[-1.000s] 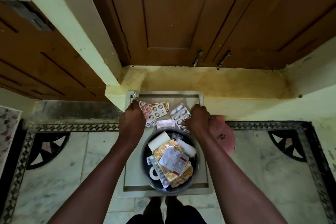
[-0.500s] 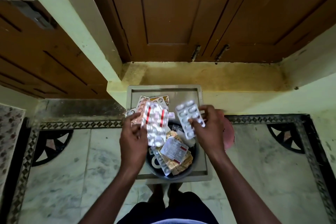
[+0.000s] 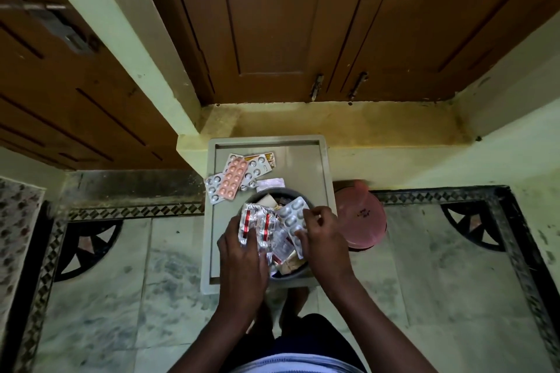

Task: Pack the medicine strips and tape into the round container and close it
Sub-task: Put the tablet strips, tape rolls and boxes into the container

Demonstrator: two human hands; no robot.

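Note:
A dark round container (image 3: pixel 263 192) stands on a grey stool top (image 3: pixel 318 179), filled with medicine strips. My left hand (image 3: pixel 242 254) presses a silver strip with red bands (image 3: pixel 257 224) down into the container. My right hand (image 3: pixel 321 239) holds a silver blister strip (image 3: pixel 292 216) over the container's right side. Several loose strips lie on the stool behind the container, among them an orange-pink one (image 3: pixel 231 179) and a white sachet (image 3: pixel 270 183). The pink lid (image 3: pixel 360 218) lies on the floor to the right. I cannot pick out the tape.
The stool stands against a yellow step (image 3: pixel 333 124) below brown wooden doors (image 3: pixel 272 24). Marble floor (image 3: pixel 106 281) with a dark patterned border surrounds it. My feet and knees are just below the stool.
Both hands lifted strips from the back of the stool, brought them toward me and lowered them into the container. The pile left on the stool is smaller.

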